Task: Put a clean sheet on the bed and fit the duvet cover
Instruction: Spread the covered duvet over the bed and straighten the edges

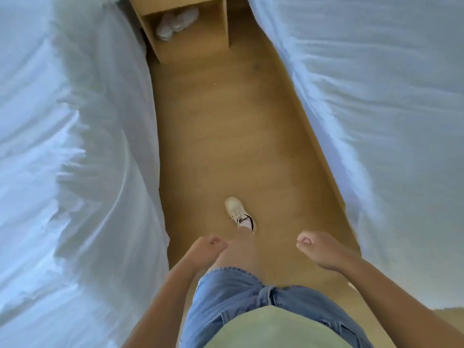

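Observation:
I stand in a narrow aisle between two beds. White, rumpled bedding hangs over the left bed's side. A smoother white sheet covers the right bed. My left hand hangs in front of my thigh, fingers loosely curled, holding nothing. My right hand is held out low near the right bed's edge, fingers curled, nothing in it. Neither hand touches any fabric.
A wooden floor runs between the beds. At the far end stands a wooden bedside cabinet with white slippers in its open shelf. My foot in a white sneaker is set forward on the floor.

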`<action>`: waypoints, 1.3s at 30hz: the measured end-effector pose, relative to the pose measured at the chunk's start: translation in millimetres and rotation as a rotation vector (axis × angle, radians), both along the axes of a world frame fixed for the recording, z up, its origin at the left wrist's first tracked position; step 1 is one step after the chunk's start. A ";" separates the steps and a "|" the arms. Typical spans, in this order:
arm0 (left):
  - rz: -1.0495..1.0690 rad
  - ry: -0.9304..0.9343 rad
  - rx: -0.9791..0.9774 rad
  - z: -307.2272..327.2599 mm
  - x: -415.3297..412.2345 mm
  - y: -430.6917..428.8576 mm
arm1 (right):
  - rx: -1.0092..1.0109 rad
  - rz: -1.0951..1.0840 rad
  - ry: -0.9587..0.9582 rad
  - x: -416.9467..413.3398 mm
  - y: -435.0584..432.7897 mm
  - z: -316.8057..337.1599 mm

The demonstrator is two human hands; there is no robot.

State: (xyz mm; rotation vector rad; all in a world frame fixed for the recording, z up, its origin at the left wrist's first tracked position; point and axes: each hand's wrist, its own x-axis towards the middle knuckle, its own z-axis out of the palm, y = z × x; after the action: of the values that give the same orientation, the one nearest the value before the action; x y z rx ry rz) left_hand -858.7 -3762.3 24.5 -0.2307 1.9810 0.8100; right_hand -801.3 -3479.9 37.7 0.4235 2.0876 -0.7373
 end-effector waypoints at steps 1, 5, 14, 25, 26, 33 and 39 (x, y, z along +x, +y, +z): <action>0.024 -0.005 -0.005 -3.7 -23.4 -1.4 | -0.003 0.008 0.014 -32.4 1.3 -2.2; 0.001 -0.034 -0.050 -11.1 -129.6 -4.7 | -0.011 0.102 -0.008 -154.6 -6.4 -2.1; 0.076 -0.022 0.035 16.2 -377.0 4.4 | -0.016 0.205 -0.009 -416.4 -28.4 10.6; 0.386 0.000 -0.146 1.1 -626.7 -53.4 | 0.011 0.583 0.031 -770.5 -75.9 11.7; 0.434 -0.011 -0.137 2.4 -641.7 -59.6 | 0.007 0.618 0.009 -794.4 -86.4 13.3; 0.609 -0.055 -0.107 -18.6 -755.5 -120.4 | -0.022 0.724 -0.029 -957.1 -184.9 -5.7; 0.780 0.012 -0.094 -20.4 -888.7 -232.4 | -0.043 0.731 0.021 -1087.4 -291.7 -12.3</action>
State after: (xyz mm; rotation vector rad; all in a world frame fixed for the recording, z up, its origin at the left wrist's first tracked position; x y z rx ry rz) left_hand -1747.3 -3994.7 4.1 -1.0992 1.9351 1.1919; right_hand -1888.7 -3771.6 25.4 -0.3685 2.0298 -0.3430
